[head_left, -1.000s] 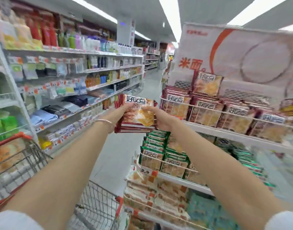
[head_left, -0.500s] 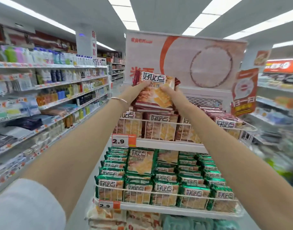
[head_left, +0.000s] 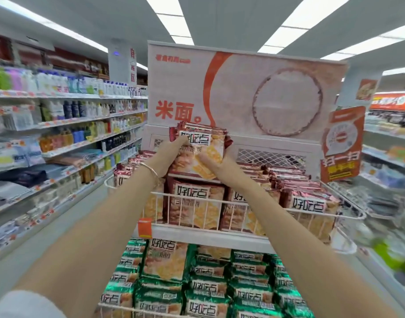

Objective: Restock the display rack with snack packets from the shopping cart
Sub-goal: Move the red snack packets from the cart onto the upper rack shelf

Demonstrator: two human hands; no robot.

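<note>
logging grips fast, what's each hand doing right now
left hand: grips the stack of red snack packets
right hand: grips the same stack
</note>
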